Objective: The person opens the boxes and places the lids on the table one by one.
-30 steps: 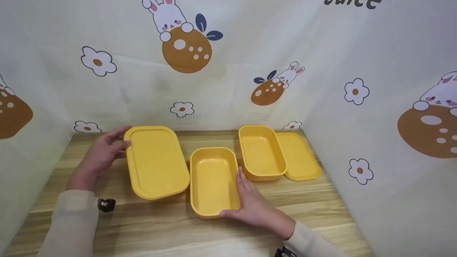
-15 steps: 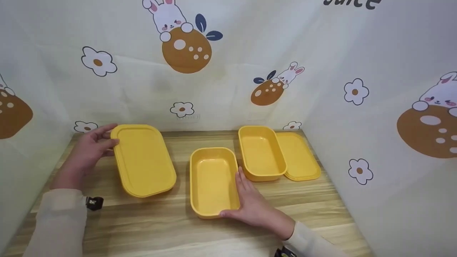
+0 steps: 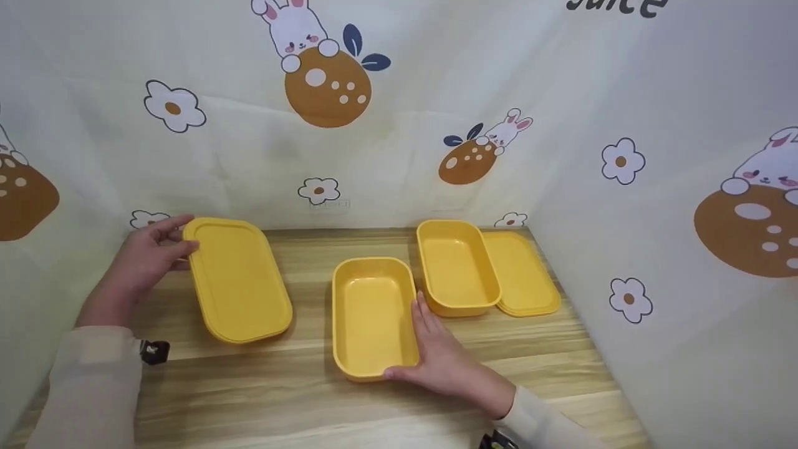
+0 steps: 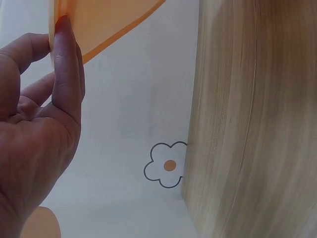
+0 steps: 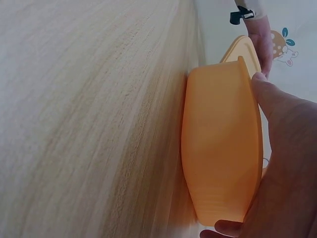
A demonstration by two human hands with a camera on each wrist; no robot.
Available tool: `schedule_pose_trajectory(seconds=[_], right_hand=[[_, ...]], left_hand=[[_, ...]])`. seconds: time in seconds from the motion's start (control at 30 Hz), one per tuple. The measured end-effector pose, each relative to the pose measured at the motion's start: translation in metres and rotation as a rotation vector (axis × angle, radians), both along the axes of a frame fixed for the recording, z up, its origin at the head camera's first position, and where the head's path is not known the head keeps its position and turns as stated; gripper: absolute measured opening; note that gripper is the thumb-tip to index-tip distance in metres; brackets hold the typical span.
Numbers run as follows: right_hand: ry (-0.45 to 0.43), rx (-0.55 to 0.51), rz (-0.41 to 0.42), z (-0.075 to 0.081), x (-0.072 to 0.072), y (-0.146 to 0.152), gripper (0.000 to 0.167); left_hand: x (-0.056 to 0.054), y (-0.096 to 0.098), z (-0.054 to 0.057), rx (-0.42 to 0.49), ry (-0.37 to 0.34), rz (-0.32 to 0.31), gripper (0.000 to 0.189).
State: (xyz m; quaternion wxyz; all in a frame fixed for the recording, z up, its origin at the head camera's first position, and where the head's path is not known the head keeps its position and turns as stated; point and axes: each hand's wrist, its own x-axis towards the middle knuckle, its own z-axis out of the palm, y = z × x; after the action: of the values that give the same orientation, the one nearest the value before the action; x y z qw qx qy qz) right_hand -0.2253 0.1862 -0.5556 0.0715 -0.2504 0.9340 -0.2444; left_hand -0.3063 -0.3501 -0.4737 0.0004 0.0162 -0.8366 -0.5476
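Note:
My left hand (image 3: 146, 255) pinches a yellow rectangular lid (image 3: 240, 280) by its far left corner, thumb on top. The lid is tilted above the table at the left; in the left wrist view its edge (image 4: 114, 22) shows, apart from the wood. In the middle an uncovered yellow food container (image 3: 374, 321) stands upright on the table. My right hand (image 3: 446, 355) holds this container around its near right corner, thumb at the near end and fingers along the right side. In the right wrist view the container's side wall (image 5: 220, 144) faces the camera.
A second uncovered yellow container (image 3: 458, 268) stands at the back right. Beside it, partly beneath its edge, lies another yellow lid (image 3: 527, 274). Printed cloth walls (image 3: 399, 143) enclose the wooden table (image 3: 299, 399) at the back and sides.
My left hand has carried the lid leftward, away from the middle container, and a gap has opened between them. My right hand and both containers stay in place.

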Motion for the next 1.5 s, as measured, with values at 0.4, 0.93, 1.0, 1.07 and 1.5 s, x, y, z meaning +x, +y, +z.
schedule_pose_trajectory(seconds=[0.4, 0.93, 1.0, 1.07, 1.5], right_hand=[[0.004, -0.013, 0.003, 0.003, 0.000, 0.000, 0.145], [-0.017, -0.015, -0.001, 0.004, 0.000, -0.001, 0.145], [-0.023, -0.013, -0.002, 0.004, 0.000, -0.001, 0.145], [-0.024, -0.013, -0.002, 0.004, 0.000, -0.001, 0.145], [-0.005, -0.012, 0.005, 0.002, -0.001, -0.001, 0.145]], left_hand=[[0.000, -0.002, 0.007, -0.027, -0.001, -0.005, 0.074], [0.000, -0.008, 0.016, 0.008, 0.022, 0.046, 0.081], [0.001, -0.008, 0.018, 0.010, 0.023, 0.051, 0.081], [0.001, -0.007, 0.020, 0.009, 0.025, 0.059, 0.081], [0.007, -0.008, 0.024, 0.155, 0.048, 0.021, 0.066]])
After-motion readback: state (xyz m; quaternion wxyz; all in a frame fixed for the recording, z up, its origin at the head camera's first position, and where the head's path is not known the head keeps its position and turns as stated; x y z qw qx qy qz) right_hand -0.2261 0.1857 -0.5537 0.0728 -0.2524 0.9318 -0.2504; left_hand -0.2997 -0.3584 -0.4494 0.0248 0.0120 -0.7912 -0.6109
